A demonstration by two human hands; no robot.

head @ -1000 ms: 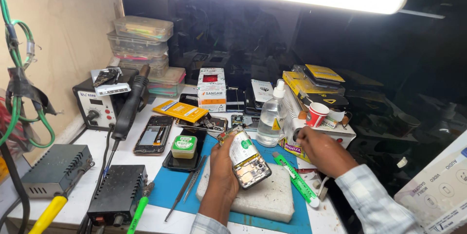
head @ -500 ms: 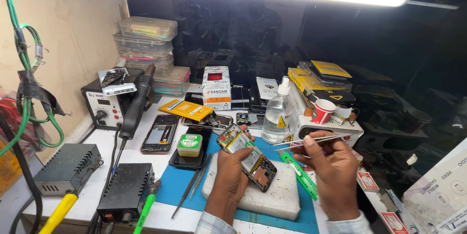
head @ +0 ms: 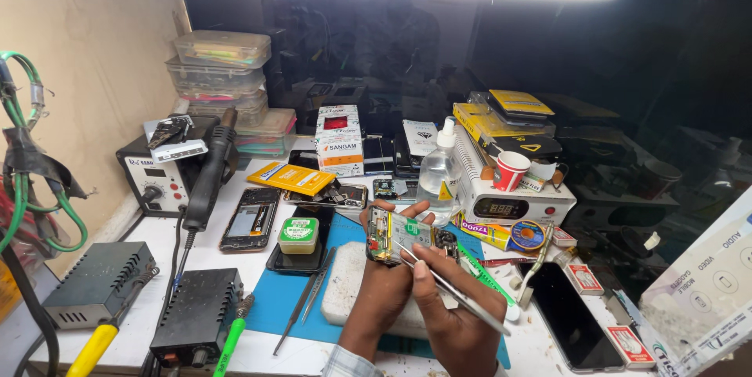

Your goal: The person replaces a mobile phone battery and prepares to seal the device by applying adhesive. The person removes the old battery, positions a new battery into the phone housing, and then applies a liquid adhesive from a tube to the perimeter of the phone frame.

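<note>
My left hand (head: 384, 287) holds an opened phone (head: 407, 234) with its circuit board facing up, above a white block (head: 342, 292) on a blue mat (head: 270, 299). My right hand (head: 454, 322) grips thin metal tweezers (head: 450, 287), their tip resting on the phone's board. A second pair of tweezers (head: 308, 299) lies on the mat to the left.
A hot-air station with a black handle (head: 210, 169), two dark power boxes (head: 196, 314), another opened phone (head: 251, 219), a green-lidded tin (head: 298, 234), a clear bottle (head: 439, 173), a white meter box with a red cup (head: 511, 171), a black phone (head: 568, 314) and stacked plastic boxes (head: 223, 72) crowd the bench.
My right hand has come in from the right side to the phone, bringing the tweezers' tip onto the board. The left hand has tilted the phone flatter.
</note>
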